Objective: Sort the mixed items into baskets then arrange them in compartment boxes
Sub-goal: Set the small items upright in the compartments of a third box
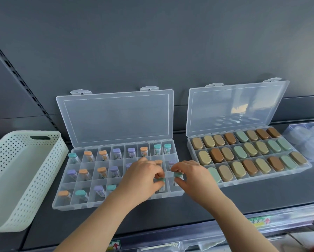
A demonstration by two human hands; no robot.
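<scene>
Two clear compartment boxes stand open on a dark shelf. The left box holds small tubes with teal, orange and purple caps, one to a cell. The right box is full of oval tan, brown and green cases. My left hand pinches a teal-capped tube over the front row of the left box. Just to its right, my right hand pinches another teal-capped tube at that box's front right corner cell. My hands hide several cells.
A white perforated basket sits tilted at the left, its inside bare. A clear plastic container lies at the far right. Both lids lean back against the grey wall. Price labels line the shelf's front edge.
</scene>
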